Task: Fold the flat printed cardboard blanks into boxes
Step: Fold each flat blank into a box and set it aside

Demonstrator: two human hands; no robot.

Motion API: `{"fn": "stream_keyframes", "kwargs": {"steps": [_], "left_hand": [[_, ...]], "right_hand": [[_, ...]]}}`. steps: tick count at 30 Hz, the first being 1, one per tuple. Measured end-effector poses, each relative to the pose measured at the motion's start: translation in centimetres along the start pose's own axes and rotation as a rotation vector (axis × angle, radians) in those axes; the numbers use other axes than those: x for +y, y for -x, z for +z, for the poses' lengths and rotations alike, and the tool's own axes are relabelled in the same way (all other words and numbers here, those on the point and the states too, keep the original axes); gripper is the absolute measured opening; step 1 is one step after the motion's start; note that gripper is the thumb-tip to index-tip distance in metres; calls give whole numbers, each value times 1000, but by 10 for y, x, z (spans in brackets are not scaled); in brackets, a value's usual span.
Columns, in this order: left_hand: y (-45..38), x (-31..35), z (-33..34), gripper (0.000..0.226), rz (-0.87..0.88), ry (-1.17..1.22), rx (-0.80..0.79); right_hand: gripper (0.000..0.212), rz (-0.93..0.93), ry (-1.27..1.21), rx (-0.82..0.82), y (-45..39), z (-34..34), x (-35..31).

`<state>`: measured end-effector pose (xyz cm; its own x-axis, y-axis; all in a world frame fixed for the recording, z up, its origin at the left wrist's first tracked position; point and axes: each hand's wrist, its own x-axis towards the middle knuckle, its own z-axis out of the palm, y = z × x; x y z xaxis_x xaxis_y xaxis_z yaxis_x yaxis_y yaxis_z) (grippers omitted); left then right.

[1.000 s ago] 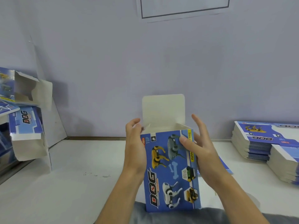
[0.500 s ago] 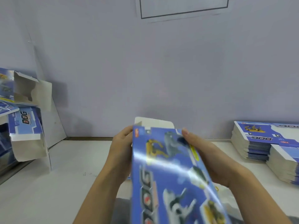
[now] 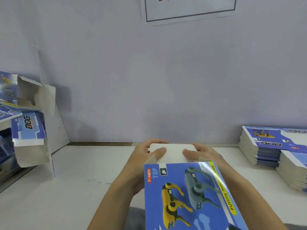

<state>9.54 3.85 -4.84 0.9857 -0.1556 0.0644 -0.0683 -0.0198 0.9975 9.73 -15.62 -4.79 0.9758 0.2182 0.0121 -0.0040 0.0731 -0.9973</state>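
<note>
**Dog box, flap end in both hands**

White table (image 3: 69,193) against a pale lilac wall (image 3: 149,80). Folded boxes (image 3: 28,130) piled far left, flat blanks (image 3: 269,146) stacked far right. In the middle, the left hand (image 3: 146,153) and right hand (image 3: 201,151) curl round the blue dog box's (image 3: 191,196) white top flap (image 3: 174,153), thumbs on top.

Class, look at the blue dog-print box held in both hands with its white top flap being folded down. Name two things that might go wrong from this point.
1. Both thumbs press the white flap while the box is held tilted above the table; uneven pressure from the left hand or right hand might crease the flap instead of tucking it.
2. The small side tabs stick up at the corners and might catch.
</note>
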Motion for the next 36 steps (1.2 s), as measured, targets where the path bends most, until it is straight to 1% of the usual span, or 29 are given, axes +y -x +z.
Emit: {"fn": "stream_keyframes", "kwargs": {"steps": [1, 5, 10, 12, 15, 19, 21, 24, 25, 27, 28, 29, 30, 31, 33, 34, 36], "left_hand": [[2, 2, 0, 19, 19, -28, 13], [1, -3, -4, 19, 79, -107, 32], [5, 1, -2, 14, 135, -92, 20], [6, 1, -1, 10, 133, -101, 14], [7, 2, -1, 10, 121, -132, 22], [11, 7, 0, 15, 77, -20, 10], [10, 12, 2, 22, 64, 31, 29], [14, 17, 4, 24, 49, 95, 71], [17, 17, 2, 29, 25, 150, 49], [19, 28, 5, 40, -38, 217, -78], [21, 34, 6, 41, -58, 167, -143], [21, 38, 7, 40, -57, 84, -171], [20, 40, 8, 37, -46, 23, -182], [21, 40, 9, 40, -8, -3, -211], [26, 38, 9, 49, 46, 51, -242], [29, 39, 9, 50, 100, 91, -225], [29, 40, 9, 48, 243, 160, -130]], "right_hand": [[12, -38, -13, -19, -2, 0, 4], [18, -76, -37, 25, -2, 0, 7], [18, -98, -48, 10, 6, 1, 4], [15, -99, -31, 24, 7, 1, 3], [18, -74, -17, 38, 4, -1, 3], [19, -58, -5, 53, 1, -2, 3], [24, -85, -23, 102, 3, -2, 1], [23, -102, -172, 247, 4, -11, 0], [23, -101, -231, 279, 4, -15, -1], [26, -109, -303, 334, 3, -24, -3], [27, -122, -317, 361, 3, -27, -4], [29, -138, -325, 386, 3, -28, -6], [29, -157, -327, 405, 3, -29, -9], [28, -179, -326, 419, 3, -29, -11], [25, -225, -312, 434, 4, -24, -17], [24, -247, -307, 429, 5, -20, -21], [22, -309, -299, 367, 9, -13, -30]]}}
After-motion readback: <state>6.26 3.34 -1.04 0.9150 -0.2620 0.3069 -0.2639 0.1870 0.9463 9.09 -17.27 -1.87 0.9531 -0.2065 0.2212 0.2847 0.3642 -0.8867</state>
